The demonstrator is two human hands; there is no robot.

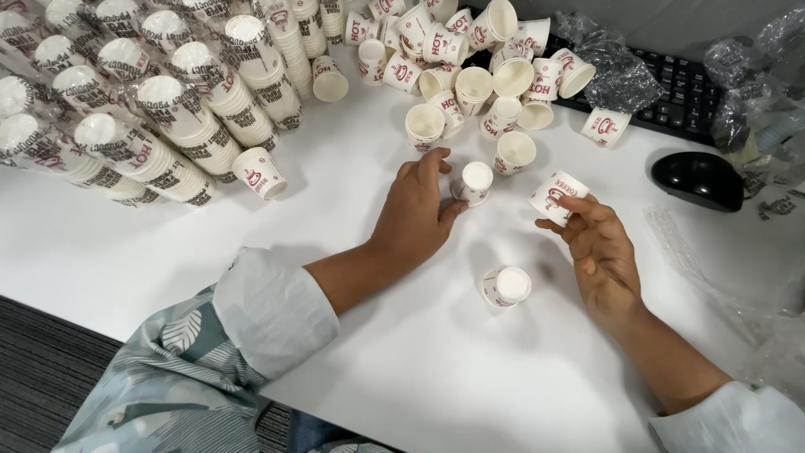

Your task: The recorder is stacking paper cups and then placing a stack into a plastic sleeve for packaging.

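White table [402,361], item by item. Stacks [168,109] of nested paper cups: far left, lying on their sides. Loose cups [470,67]: heaped at the far edge, before a black keyboard [679,88]; black mouse [698,179] to the right. Left hand [415,214]: thumb and fingers closed round an upturned cup [475,182]. Right hand [597,243]: fingertips pinching a tilted cup [557,196]. Third cup [506,286]: upturned, near, between the wrists. Step, as judged: gathering singles; next, seating one cup squarely into the other.
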